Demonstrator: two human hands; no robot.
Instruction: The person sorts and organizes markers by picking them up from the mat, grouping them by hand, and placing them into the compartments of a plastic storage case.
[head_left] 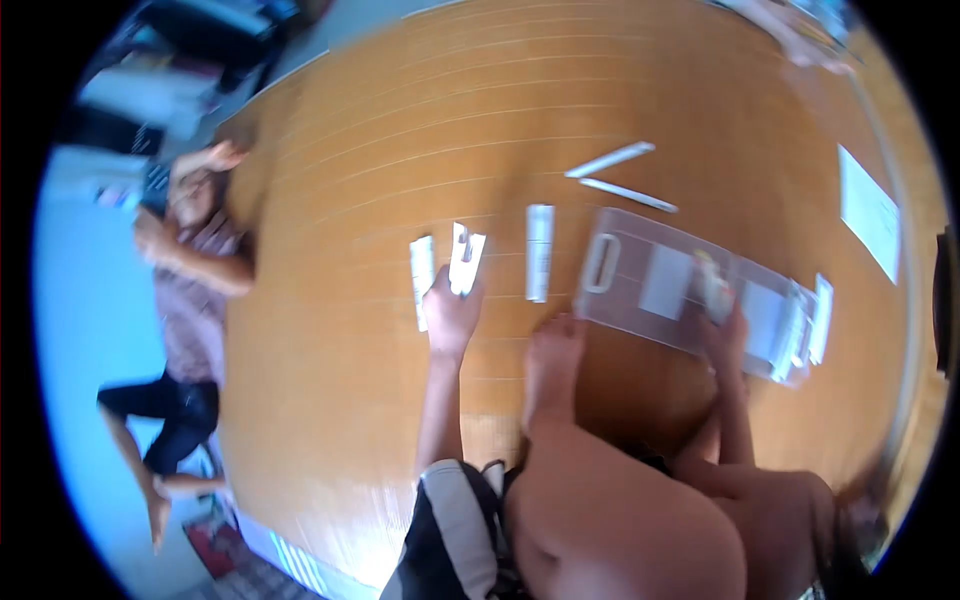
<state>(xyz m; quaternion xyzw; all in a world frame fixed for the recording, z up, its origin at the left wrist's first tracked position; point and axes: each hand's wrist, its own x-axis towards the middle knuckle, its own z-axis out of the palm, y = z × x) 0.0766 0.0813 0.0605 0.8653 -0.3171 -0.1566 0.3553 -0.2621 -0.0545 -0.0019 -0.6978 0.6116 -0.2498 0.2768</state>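
Observation:
My left hand (453,312) is closed on a white folded paper strip (466,258), held above the brown floor mat. A white strip (419,270) lies just left of it, and another printed white strip (540,253) lies to the right. My right hand (727,340) is closed over a clear plastic case (640,325) with a white handle (600,262). A small whitish thing (712,285) shows at its fingers, too blurred to name. White rectangles (664,282) show on or through the case, and several white pieces (795,330) stand at its right end.
Two thin white strips (610,160) lie beyond the case. A white sheet (869,213) lies at the far right. A person (195,290) is at the left edge of the mat (340,380). Another person's limb (795,45) shows at the top right. My bare foot (553,360) rests near the case.

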